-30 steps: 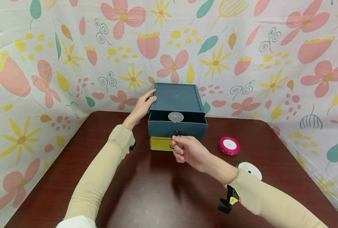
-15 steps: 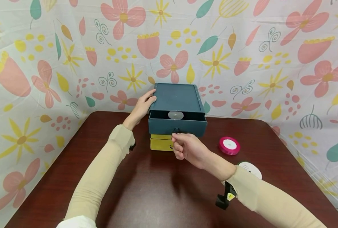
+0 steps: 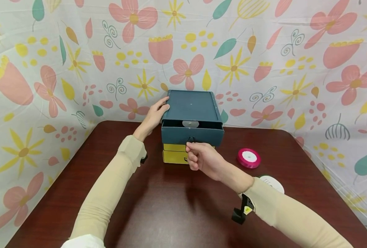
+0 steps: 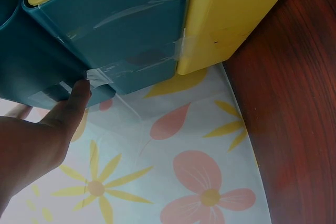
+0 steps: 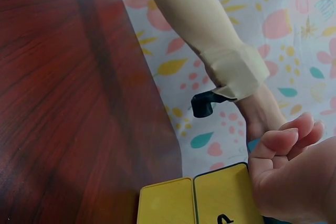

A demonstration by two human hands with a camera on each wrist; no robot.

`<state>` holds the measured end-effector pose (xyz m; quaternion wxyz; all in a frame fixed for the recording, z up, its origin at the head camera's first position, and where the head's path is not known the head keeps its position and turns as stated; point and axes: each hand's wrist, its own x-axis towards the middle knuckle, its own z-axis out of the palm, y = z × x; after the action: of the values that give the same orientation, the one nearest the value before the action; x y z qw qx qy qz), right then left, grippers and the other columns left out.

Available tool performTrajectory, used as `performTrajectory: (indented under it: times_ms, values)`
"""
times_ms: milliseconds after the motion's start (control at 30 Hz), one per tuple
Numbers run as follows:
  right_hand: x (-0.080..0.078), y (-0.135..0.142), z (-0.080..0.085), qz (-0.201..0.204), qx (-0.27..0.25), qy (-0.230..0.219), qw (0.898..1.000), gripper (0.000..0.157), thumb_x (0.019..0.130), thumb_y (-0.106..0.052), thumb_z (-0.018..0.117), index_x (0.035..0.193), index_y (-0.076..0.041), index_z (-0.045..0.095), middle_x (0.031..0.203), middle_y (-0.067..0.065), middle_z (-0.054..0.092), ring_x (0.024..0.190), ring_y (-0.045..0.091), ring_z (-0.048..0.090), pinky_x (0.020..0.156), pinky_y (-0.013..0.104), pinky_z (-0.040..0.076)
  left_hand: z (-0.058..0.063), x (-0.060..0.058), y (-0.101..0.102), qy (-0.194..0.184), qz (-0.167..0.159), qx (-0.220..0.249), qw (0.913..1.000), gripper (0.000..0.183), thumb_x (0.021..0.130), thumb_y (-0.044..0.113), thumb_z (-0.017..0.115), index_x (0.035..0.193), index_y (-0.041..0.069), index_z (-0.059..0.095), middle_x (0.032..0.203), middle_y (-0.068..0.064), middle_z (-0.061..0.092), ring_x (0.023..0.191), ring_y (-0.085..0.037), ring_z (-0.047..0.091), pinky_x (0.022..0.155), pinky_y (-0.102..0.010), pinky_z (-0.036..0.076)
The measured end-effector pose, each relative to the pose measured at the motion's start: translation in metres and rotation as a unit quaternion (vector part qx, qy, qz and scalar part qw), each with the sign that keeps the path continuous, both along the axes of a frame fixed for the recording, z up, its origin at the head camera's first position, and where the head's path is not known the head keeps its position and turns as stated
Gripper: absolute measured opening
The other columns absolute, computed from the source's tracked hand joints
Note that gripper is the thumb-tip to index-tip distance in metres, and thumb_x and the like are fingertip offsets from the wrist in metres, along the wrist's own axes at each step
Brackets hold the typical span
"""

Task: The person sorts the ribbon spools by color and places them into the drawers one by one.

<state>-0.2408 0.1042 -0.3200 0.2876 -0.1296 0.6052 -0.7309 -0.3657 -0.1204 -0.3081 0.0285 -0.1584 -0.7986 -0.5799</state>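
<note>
A dark teal drawer box (image 3: 191, 105) stands at the back of the table, its top drawer (image 3: 175, 135) partly pulled out. Inside that drawer shows a pale round disc (image 3: 191, 124), its lower part hidden by the drawer front. My right hand (image 3: 206, 161) pinches the small dark loop handle (image 3: 191, 139) between thumb and forefinger, other fingers curled. My left hand (image 3: 154, 117) rests against the box's left side near the top, fingers extended; in the left wrist view a fingertip touches the teal wall (image 4: 58, 72). Below sit yellow drawers (image 3: 173, 157), partly behind my right hand.
To the right on the brown table (image 3: 161, 213) lies a magenta ribbon roll (image 3: 249, 158). Nearer, a white-faced spool (image 3: 275, 184) is partly covered by my right sleeve. A flower-patterned cloth (image 3: 248, 69) hangs close behind the box.
My right hand has moved slightly away from me with the handle, and the top drawer has slid further into the box. Less of the disc shows. My left hand has stayed in place.
</note>
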Motion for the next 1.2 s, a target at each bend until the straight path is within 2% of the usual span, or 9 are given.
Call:
performTrajectory:
  times_ms: [267,433,667,1200]
  values:
    - [-0.005,0.000,-0.001,0.001,-0.002,0.002,1.000,0.026,0.105,-0.027,0.038,0.090,-0.009,0.049,0.057,-0.003,0.038,0.052,0.012,0.041,0.056,0.025,0.035,0.001,0.000,0.000,-0.002,0.001,-0.002,1.0000,0.052,0.103,0.038,0.040,0.153,0.026,0.030,0.159,-0.007,0.027,0.145,-0.025,0.028,0.116,-0.049,0.027]
    - [-0.007,-0.001,0.000,-0.006,0.001,0.004,1.000,0.026,0.105,-0.028,0.040,0.089,-0.009,0.050,0.057,-0.003,0.038,0.052,0.012,0.041,0.056,0.025,0.035,0.001,0.000,0.000,-0.007,-0.002,0.008,0.9999,0.052,0.103,0.037,0.041,0.153,0.026,0.030,0.158,-0.007,0.026,0.141,-0.026,0.032,0.107,-0.048,0.034]
    - [-0.010,-0.002,-0.001,-0.012,0.004,0.001,1.000,0.026,0.105,-0.028,0.040,0.090,-0.009,0.050,0.058,-0.002,0.037,0.052,0.013,0.041,0.056,0.025,0.036,0.000,0.001,0.000,-0.003,-0.003,0.004,1.0000,0.052,0.104,0.037,0.040,0.153,0.026,0.030,0.158,-0.007,0.026,0.146,-0.025,0.027,0.116,-0.049,0.027]
    - [-0.016,-0.004,-0.001,-0.023,0.005,0.004,1.000,0.026,0.105,-0.028,0.039,0.090,-0.009,0.049,0.057,-0.002,0.036,0.053,0.013,0.040,0.056,0.025,0.034,-0.001,0.000,-0.001,0.000,-0.006,0.009,0.9999,0.052,0.103,0.039,0.041,0.153,0.027,0.030,0.159,-0.006,0.026,0.146,-0.025,0.027,0.116,-0.049,0.026]
